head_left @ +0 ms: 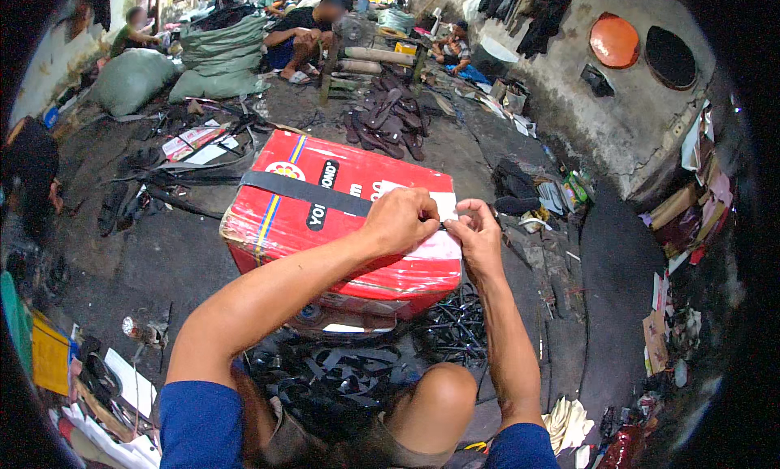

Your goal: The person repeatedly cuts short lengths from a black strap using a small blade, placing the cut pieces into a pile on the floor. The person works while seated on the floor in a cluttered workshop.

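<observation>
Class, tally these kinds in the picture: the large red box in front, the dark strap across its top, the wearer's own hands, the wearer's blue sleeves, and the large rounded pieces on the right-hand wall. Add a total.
Red box: 1
Dark strap: 1
Hands, left hand and right hand: 2
Blue sleeves, left sleeve and right sleeve: 2
Rounded wall pieces, orange piece and black piece: 2
Total: 8

Navy-blue short sleeves (pixel 201 424), brownish shorts (pixel 406 448), bare forearms (pixel 284 290), bare hands (pixel 398 221)

The left hand (pixel 400 219) hides where the black strap (pixel 305 189) ends. What the right hand (pixel 479 240) pinches is too small to tell. The lower edge cuts off both blue sleeves (pixel 199 424).
</observation>
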Motion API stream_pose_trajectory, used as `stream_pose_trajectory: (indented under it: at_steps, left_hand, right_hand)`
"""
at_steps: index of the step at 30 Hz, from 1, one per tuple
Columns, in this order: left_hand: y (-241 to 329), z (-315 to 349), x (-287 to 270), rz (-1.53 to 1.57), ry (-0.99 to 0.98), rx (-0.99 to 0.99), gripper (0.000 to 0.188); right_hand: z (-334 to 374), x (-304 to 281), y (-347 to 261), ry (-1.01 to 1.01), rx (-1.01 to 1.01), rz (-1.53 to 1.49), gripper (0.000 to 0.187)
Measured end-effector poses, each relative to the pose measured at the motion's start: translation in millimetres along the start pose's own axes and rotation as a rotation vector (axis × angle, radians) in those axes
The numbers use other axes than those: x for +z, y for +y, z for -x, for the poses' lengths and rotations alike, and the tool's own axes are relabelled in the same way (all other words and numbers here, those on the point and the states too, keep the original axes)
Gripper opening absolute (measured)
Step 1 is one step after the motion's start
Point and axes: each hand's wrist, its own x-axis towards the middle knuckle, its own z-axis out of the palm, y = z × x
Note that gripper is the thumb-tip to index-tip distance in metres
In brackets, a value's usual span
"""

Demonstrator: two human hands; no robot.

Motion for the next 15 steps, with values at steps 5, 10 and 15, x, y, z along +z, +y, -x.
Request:
stream_pose_trajectory:
  at_steps: [5, 10, 15]
  left_hand:
    - [1, -9, -4, 0.004, -0.039, 0.034, 0.013]
    - [-7, -15, 9, 0.111, 0.023, 0.248, 0.012]
    - [-8, -18, 17, 0.179, -0.002, 0.181, 0.011]
  right_hand:
    - [-2, 10, 3, 0.106, 0.177, -0.243, 0.026]
    - [-3, 6, 18, 0.086, 0.115, -0.136, 0.025]
    - [10, 2, 16, -0.007, 0.333, -0.486, 0.022]
